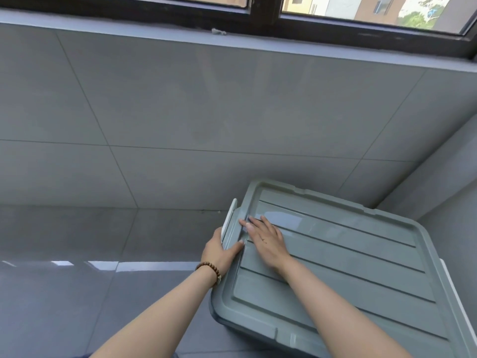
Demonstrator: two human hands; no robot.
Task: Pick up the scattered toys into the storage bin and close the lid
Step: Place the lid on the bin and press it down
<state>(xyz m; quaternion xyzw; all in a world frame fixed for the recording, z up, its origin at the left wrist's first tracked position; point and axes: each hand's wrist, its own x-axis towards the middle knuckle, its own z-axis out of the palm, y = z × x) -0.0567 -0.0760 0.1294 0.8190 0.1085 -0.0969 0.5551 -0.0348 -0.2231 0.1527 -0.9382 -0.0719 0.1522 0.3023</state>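
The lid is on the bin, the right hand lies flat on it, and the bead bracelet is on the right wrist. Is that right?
Not quite: the bracelet is on the left wrist, behind the left hand that grips the white latch. The head view shows it. The lid is on the bin, and the right hand lies flat on it.

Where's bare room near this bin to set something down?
Free: the floor left of the bin, up to the tiled wall, and the right half of the lid. Crowded: the lid's left edge, where the left hand grips the white latch and the right hand lies flat.
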